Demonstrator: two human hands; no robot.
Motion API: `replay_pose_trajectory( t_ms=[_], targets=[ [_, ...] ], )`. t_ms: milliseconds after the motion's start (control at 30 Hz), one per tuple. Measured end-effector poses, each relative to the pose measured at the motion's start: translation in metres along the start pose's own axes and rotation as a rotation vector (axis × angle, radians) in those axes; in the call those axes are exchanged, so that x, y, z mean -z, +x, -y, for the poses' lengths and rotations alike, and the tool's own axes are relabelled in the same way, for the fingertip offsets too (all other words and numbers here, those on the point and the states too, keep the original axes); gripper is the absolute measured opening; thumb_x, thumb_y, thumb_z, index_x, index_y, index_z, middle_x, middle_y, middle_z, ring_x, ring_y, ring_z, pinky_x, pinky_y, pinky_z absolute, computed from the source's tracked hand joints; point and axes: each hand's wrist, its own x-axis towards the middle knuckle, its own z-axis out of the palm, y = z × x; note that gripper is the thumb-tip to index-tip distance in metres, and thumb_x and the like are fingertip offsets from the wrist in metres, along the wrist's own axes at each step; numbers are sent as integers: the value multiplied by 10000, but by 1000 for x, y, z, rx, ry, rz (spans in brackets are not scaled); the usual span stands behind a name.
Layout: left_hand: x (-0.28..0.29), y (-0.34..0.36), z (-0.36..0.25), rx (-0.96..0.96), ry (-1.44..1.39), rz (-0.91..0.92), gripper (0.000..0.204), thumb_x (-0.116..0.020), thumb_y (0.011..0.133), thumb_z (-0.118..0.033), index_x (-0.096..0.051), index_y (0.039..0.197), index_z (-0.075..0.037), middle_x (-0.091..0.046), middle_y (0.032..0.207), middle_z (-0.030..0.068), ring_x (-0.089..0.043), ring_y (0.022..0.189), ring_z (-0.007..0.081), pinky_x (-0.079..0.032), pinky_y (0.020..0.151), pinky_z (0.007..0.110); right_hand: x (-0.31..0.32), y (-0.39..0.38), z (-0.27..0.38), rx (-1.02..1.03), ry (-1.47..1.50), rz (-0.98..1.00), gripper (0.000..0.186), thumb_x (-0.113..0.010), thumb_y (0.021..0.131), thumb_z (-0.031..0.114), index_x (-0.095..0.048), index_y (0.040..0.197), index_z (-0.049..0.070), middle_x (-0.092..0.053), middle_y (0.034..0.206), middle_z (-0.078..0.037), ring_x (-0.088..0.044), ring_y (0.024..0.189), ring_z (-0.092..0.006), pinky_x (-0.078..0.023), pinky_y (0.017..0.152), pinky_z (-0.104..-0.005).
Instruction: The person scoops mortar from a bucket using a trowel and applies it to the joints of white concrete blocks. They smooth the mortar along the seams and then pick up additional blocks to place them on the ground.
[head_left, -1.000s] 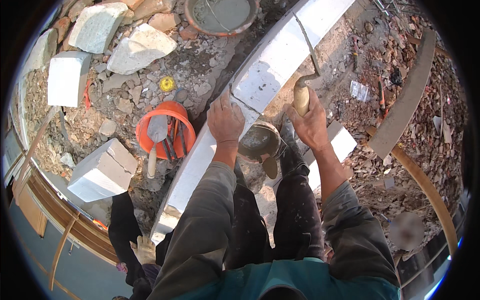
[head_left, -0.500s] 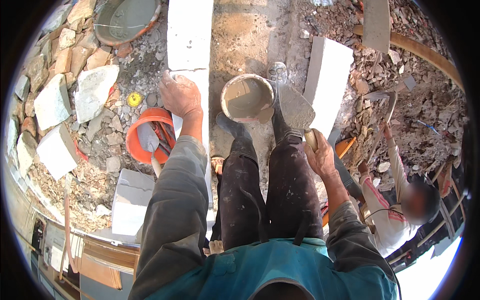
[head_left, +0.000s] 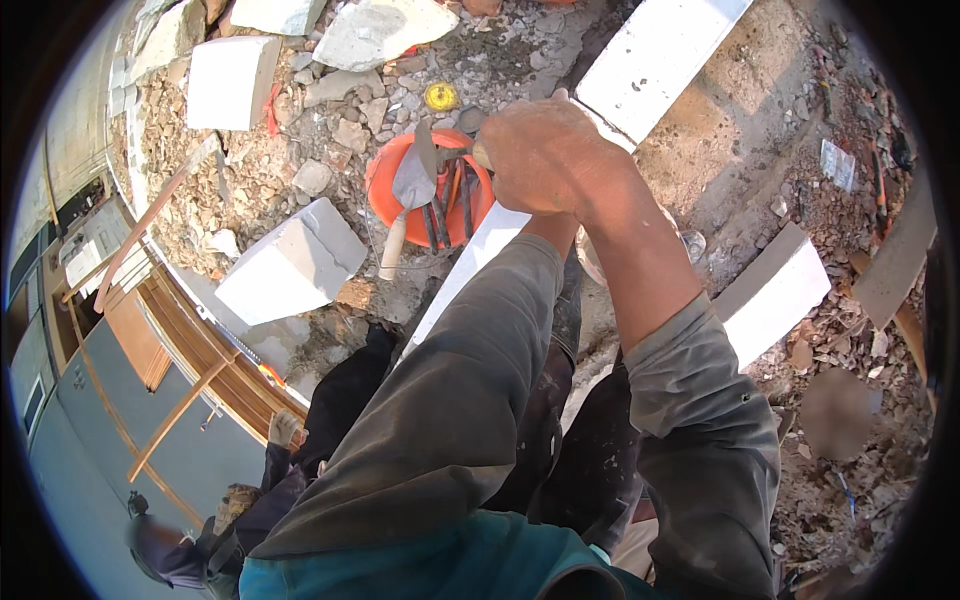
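Note:
My right hand [head_left: 545, 150] reaches across to the left, closed around the handle of a trowel [head_left: 425, 148]. The blade is seen nearly edge-on above an orange bucket [head_left: 378, 185]. Inside that bucket are dark rod-like tools and a second trowel [head_left: 394, 240], its pale handle hanging over the rim. My left hand is hidden behind the right one; only its wrist [head_left: 553, 232] shows, over the row of white blocks [head_left: 660, 65]. Behind my right forearm a round mortar pail [head_left: 591, 262] is mostly covered.
White blocks lie at left [head_left: 295, 265] and right [head_left: 770, 300]. A yellow round object [head_left: 440, 96] sits near the bucket among stones. Rubble [head_left: 830, 480] covers the right side. At lower left is another person, with a gloved hand [head_left: 286, 430].
My view has swung left. My right hand, with the trowel, has moved from beside my right knee across to the block row, covering my left hand.

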Motion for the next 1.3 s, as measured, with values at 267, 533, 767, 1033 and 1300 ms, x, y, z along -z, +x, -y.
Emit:
replay_pose_trajectory(
  t_ms=[267, 533, 767, 1033, 1300],
  targets=[
    [19, 25, -8, 51, 715, 209, 405, -563, 892, -254, -574, 1230, -31, -611, 1104, 212, -579, 1041, 379, -467, 889, 453, -2, -7, -21, -172, 253, -372, 240, -601, 759, 134, -649, 878, -69, -670, 842, -276, -673, 827, -411, -520, 788, -454],
    [-30, 26, 11, -249, 724, 87, 412, -556, 871, -250, -565, 1204, -9, -610, 1091, 192, -586, 1001, 372, -476, 850, 471, 34, 2, -134, -139, 254, -1055, 607, -642, 892, 424, -562, 1251, -58, -647, 1123, -266, -664, 966, -387, -523, 842, -419],
    [-20, 26, 14, -259, 800, 84, 407, -518, 881, -262, -564, 1205, -20, -613, 1106, 203, -589, 1030, 386, -485, 868, 475, -246, -239, -205, -1123, 668, -844, 301, -545, 903, 169, -634, 1114, -27, -679, 888, -127, -655, 795, -180, -533, 697, -321],
    [-14, 30, 20, -329, 826, 121, 412, -458, 911, -269, -580, 1185, 13, -625, 1130, 210, -601, 1039, 373, -482, 906, 448, -360, -202, -184, -824, 250, -10, 482, -579, 814, 64, -387, 1254, 12, -512, 1172, -224, -605, 1064, -376, -525, 865, -455],
    [11, -16, -1, -530, 620, 31, 426, -474, 842, -124, -508, 1223, 63, -567, 1153, 210, -549, 1061, 363, -457, 937, 458, -386, -194, -194, -672, 252, -242, 316, -544, 822, 37, -480, 1131, 31, -545, 1091, -163, -613, 1021, -346, -526, 846, -427]
  ],
)
